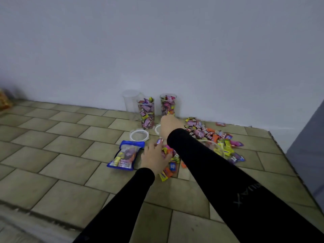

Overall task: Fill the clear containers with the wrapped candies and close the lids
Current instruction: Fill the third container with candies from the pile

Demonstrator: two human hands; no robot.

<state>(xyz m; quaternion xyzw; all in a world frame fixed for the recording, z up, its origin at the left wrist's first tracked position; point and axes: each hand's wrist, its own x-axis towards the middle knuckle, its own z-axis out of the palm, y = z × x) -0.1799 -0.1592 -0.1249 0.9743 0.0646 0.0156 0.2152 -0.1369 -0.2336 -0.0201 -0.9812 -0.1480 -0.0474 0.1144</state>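
Two clear containers stand by the wall, each full of wrapped candies: one point(146, 112) on the left and one point(168, 104) on the right. An empty clear container point(130, 100) stands behind them. Two round lids point(139, 135) point(156, 129) lie on the tiles in front. My right hand point(169, 125) reaches to the base of the right full container, with its fingers hidden behind the hand. My left hand point(155, 158) lies palm down on a small heap of wrapped candies point(171, 166), fingers curled over them.
A blue candy bag point(125, 155) lies left of my left hand. A larger spread of candies point(206, 134) covers the tiles to the right, with a clear container point(213, 146) lying among them. The wall is close behind, and a grey edge point(306, 146) rises at the right.
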